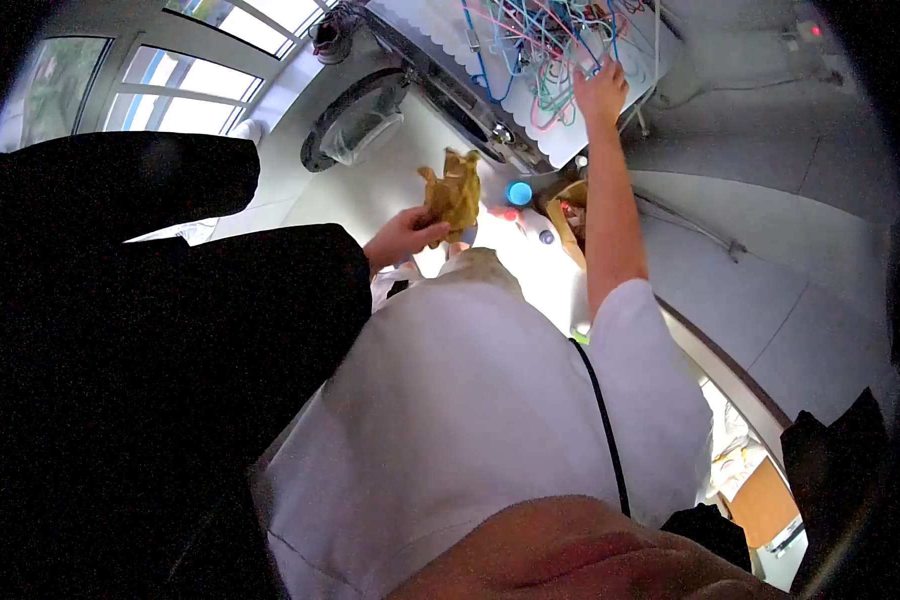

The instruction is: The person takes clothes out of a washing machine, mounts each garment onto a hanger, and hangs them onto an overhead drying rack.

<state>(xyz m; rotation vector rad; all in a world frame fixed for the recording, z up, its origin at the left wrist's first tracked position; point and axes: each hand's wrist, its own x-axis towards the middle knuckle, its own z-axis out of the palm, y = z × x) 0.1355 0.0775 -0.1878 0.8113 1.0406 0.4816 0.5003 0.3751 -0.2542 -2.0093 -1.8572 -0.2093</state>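
Observation:
My left hand (404, 236) pinches a crumpled yellow-brown cloth (454, 192) and holds it up in front of my body. The cloth's exact kind does not show. With the arm stretched forward, my right hand (601, 92) is at the near right side of a tangled heap of clothes hangers (545, 50). Its fingers are bent around one of the thin hangers, though their tips are partly hidden among the wires. The hangers are pink, green, blue and white and lie on a white top with a scalloped edge (560, 150).
Below the hangers stand a blue cup (518, 193) and a brown paper bag (568, 225) with things in it. A dark oval rim with a plastic bag (368, 136) is at the left. Windows (185, 75) are upper left, a grey wall (760, 220) right.

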